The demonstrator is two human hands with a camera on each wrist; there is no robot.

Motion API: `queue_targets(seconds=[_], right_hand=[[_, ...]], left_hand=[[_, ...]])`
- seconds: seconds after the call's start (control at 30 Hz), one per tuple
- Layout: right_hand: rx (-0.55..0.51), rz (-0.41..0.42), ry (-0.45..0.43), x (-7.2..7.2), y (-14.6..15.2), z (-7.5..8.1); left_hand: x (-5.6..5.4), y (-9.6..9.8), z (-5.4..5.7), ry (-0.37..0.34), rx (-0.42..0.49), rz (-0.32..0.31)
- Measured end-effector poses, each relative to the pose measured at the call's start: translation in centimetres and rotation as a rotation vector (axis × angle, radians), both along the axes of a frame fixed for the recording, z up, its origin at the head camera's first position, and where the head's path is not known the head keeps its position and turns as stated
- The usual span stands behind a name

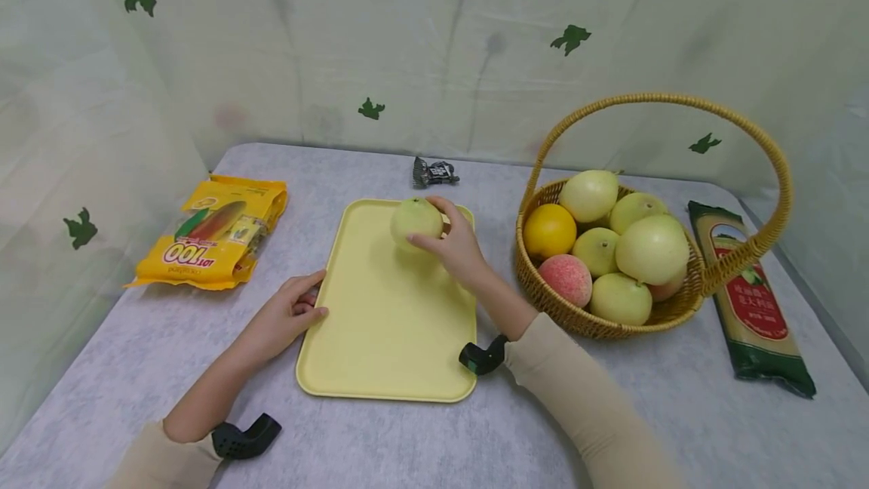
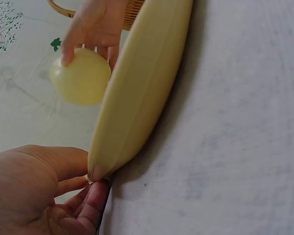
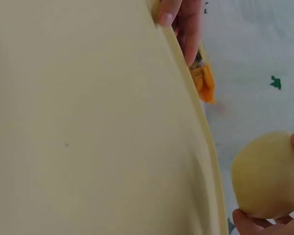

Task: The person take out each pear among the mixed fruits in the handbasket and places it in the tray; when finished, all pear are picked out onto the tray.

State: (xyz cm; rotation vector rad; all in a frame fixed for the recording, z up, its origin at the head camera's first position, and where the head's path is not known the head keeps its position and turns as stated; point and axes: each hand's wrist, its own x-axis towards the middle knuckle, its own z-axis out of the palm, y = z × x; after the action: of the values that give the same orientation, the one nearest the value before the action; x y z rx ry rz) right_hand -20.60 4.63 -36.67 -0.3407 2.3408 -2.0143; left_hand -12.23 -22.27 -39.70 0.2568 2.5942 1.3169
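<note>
A: In the head view we see the right hand (image 1: 456,247) gripping a pale green pear (image 1: 416,221), fingers and thumb curled round it. Where does the pear sit?

B: We place it over the far end of the yellow tray (image 1: 380,338), near the far right corner. From the left wrist view the pear (image 2: 81,76) appears raised above the tray (image 2: 142,88), held from above by the right hand (image 2: 95,24); whether it touches the tray floor we cannot tell.

A: And the left hand (image 1: 285,315)?

B: We note it at the tray's left rim, about midway along. The left wrist view shows the left hand (image 2: 39,191) with thumb above and fingers below the rim, pinching the edge. The right wrist view confirms fingertips (image 3: 166,12) on that rim, with the pear (image 3: 267,174) in the foreground.

A: What surrounds the tray?

B: We find a woven basket (image 1: 597,319) with a tall hoop handle just to the right, holding several pale pears, an orange (image 1: 548,231) and a peach (image 1: 569,279). Right of the basket lies a green noodle packet (image 1: 750,300). A yellow snack bag (image 1: 213,240) lies to the left, and a small dark wrapper (image 1: 433,171) beyond the tray, all on a grey table (image 1: 407,436).
</note>
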Motion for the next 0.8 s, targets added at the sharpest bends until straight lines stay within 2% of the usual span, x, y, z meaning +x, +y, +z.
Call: queue_targets(seconds=[0.2,0.33,0.57,0.8], right_hand=[[-0.024,0.043,-0.080,-1.8,-0.8,-1.8],[0.033,0.037,-0.084,-2.5,-1.1,-2.5],[0.118,0.021,-0.053,-3.5,-2.0,-2.3],[0.181,-0.003,-0.084,-4.1,-2.7,-1.8]], left_hand=[[0.0,0.0,-0.2,0.006,-0.012,-0.003],[0.0,0.0,-0.1,0.003,-0.015,-0.003],[0.1,-0.1,0.2,-0.006,-0.028,-0.004],[0.1,0.0,0.4,-0.004,-0.032,-0.009]])
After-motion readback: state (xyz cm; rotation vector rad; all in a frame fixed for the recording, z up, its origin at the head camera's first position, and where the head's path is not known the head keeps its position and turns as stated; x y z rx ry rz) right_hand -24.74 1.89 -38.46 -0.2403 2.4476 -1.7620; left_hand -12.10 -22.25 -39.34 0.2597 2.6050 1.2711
